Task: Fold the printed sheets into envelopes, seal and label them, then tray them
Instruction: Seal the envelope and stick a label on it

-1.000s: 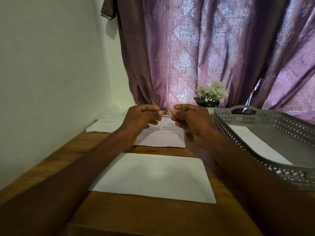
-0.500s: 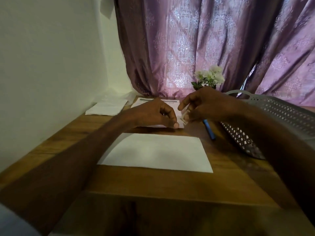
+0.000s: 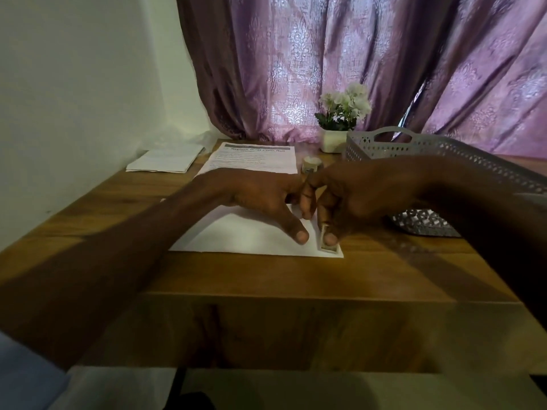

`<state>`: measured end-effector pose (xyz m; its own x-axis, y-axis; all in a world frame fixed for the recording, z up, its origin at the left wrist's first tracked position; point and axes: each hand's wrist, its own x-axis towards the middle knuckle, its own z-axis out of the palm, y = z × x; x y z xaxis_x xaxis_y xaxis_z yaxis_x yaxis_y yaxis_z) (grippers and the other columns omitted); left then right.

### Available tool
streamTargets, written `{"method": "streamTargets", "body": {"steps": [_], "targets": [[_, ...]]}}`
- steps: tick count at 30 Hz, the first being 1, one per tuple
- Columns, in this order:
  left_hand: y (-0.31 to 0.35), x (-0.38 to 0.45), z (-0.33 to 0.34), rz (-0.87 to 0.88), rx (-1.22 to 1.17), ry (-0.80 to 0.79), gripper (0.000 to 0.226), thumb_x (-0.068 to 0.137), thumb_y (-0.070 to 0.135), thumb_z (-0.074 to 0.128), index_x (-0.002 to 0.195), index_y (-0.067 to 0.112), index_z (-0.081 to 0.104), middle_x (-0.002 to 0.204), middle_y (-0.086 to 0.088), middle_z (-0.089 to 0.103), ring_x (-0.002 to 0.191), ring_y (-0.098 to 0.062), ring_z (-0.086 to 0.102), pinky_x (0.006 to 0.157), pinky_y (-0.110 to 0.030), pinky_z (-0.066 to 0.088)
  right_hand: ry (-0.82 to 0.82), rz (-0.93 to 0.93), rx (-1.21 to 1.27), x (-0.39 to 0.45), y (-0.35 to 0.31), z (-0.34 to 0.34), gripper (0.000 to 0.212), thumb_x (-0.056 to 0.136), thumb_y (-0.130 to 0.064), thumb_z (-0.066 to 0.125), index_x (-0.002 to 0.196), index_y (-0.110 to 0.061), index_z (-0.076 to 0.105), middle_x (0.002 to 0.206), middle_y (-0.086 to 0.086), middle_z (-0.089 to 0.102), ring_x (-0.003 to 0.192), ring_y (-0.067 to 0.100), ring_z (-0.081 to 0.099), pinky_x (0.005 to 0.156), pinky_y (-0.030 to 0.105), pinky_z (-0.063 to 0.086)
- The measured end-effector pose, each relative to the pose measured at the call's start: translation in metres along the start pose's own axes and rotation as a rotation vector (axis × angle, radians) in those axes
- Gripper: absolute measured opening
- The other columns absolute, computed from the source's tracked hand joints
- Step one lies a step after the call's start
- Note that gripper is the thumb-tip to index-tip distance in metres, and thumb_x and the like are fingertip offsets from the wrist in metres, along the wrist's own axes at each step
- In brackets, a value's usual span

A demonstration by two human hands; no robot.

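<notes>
The envelope [image 3: 254, 236] lies with its long axis from nine to three o'clock. At its three o'clock end, the right hand [image 3: 349, 199] presses a small label [image 3: 328, 247] down with its thumb, fingers curled. The left hand [image 3: 266, 196], fingers extended, steadies the paper just beside it at nine o'clock.

the table [image 3: 266, 279] is wood with a smooth, slightly glossy grain. the envelope [image 3: 251, 238] and printed sheet [image 3: 254, 158] are matt white paper. the tray [image 3: 438, 149] is grey perforated plastic. the curtain [image 3: 340, 63] is mauve cloth with a shiny woven pattern. the wall [image 3: 74, 84] is matt.
</notes>
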<state>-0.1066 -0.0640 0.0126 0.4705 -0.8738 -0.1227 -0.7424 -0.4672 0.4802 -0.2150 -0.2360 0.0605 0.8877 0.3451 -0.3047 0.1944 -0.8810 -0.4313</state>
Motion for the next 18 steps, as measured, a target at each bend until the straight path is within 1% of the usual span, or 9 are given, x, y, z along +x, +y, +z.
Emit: {"method": "streamTargets", "body": {"steps": [2, 3, 4, 7, 9, 11, 14, 16, 18], "targets": [[0.0022, -0.0006, 0.0007, 0.004, 0.007, -0.01, 0.061, 0.081, 0.033, 0.085, 0.133, 0.022, 0.057, 0.122, 0.022, 0.059, 0.106, 0.015, 0.052, 0.091, -0.007, 0.041, 0.003, -0.002, -0.037, 0.0046, -0.0009, 0.0025, 0.043, 0.077, -0.01, 0.086, 0.111, -0.02, 0.062, 0.093, 0.006, 0.075, 0.09, 0.025, 0.073, 0.076, 0.037, 0.06], [0.0022, -0.0008, 0.0006, 0.008, 0.001, -0.011, 0.061, 0.081, 0.032, 0.085, 0.134, 0.023, 0.057, 0.122, 0.022, 0.059, 0.105, 0.017, 0.052, 0.09, -0.006, 0.041, 0.002, 0.002, -0.042, 0.0067, -0.0012, 0.0034, 0.042, 0.077, -0.008, 0.085, 0.11, -0.02, 0.062, 0.094, 0.006, 0.075, 0.09, 0.024, 0.073, 0.076, 0.037, 0.06], [0.002, -0.0005, 0.0005, 0.009, -0.003, -0.008, 0.061, 0.08, 0.033, 0.085, 0.133, 0.023, 0.057, 0.124, 0.02, 0.06, 0.108, 0.015, 0.052, 0.092, -0.008, 0.041, -0.001, 0.003, -0.041, 0.0076, -0.0014, 0.0035, 0.041, 0.078, -0.006, 0.084, 0.11, -0.02, 0.062, 0.094, 0.007, 0.075, 0.089, 0.024, 0.073, 0.077, 0.038, 0.06], [0.0021, -0.0009, 0.0004, 0.007, -0.016, -0.006, 0.061, 0.075, 0.039, 0.086, 0.129, 0.028, 0.059, 0.129, 0.013, 0.062, 0.118, 0.003, 0.053, 0.103, -0.024, 0.044, -0.013, -0.009, -0.048, 0.009, -0.0019, 0.0037, 0.042, 0.077, -0.003, 0.084, 0.108, -0.019, 0.061, 0.092, 0.007, 0.076, 0.089, 0.025, 0.074, 0.08, 0.042, 0.061], [0.0035, -0.0016, 0.0007, 0.014, -0.013, -0.001, 0.061, 0.071, 0.044, 0.086, 0.125, 0.032, 0.06, 0.126, 0.016, 0.062, 0.117, 0.004, 0.053, 0.105, -0.028, 0.043, -0.008, -0.02, -0.072, 0.0093, -0.0023, 0.0038, 0.042, 0.077, -0.004, 0.084, 0.109, -0.019, 0.061, 0.092, 0.006, 0.076, 0.09, 0.025, 0.074, 0.081, 0.042, 0.06], [0.0044, -0.0018, 0.0012, 0.005, -0.01, -0.005, 0.072, 0.068, 0.049, 0.087, 0.13, 0.028, 0.058, 0.129, 0.016, 0.061, 0.12, 0.002, 0.052, 0.108, -0.031, 0.043, -0.024, -0.021, -0.078, 0.0091, -0.0026, 0.0025, 0.042, 0.079, 0.0, 0.081, 0.111, -0.016, 0.06, 0.094, 0.009, 0.077, 0.091, 0.028, 0.074, 0.084, 0.043, 0.06], [0.0021, -0.0007, 0.0019, 0.005, 0.015, 0.0, 0.086, 0.061, 0.063, 0.087, 0.132, 0.026, 0.058, 0.133, 0.013, 0.06, 0.128, -0.01, 0.053, 0.114, -0.045, 0.043, -0.067, -0.023, -0.067, 0.0083, -0.0031, 0.0004, 0.04, 0.081, 0.006, 0.076, 0.113, -0.011, 0.058, 0.092, 0.012, 0.078, 0.093, 0.035, 0.074, 0.086, 0.046, 0.059], [0.0008, -0.0006, 0.002, -0.005, 0.016, 0.002, 0.087, 0.056, 0.068, 0.084, 0.131, 0.032, 0.057, 0.133, 0.016, 0.06, 0.129, -0.011, 0.053, 0.114, -0.047, 0.042, -0.055, -0.022, -0.085, 0.0098, -0.0025, 0.0023, 0.04, 0.081, 0.004, 0.078, 0.112, -0.013, 0.059, 0.091, 0.009, 0.078, 0.09, 0.03, 0.075, 0.081, 0.041, 0.059], [0.0004, -0.0005, 0.0019, -0.015, 0.016, 0.001, 0.082, 0.059, 0.064, 0.084, 0.13, 0.033, 0.057, 0.131, 0.017, 0.06, 0.127, -0.01, 0.053, 0.114, -0.045, 0.043, -0.031, -0.021, -0.085, 0.0114, -0.0013, 0.0049, 0.039, 0.081, 0.004, 0.077, 0.111, -0.013, 0.06, 0.09, 0.007, 0.078, 0.087, 0.026, 0.075, 0.074, 0.034, 0.058]]}}
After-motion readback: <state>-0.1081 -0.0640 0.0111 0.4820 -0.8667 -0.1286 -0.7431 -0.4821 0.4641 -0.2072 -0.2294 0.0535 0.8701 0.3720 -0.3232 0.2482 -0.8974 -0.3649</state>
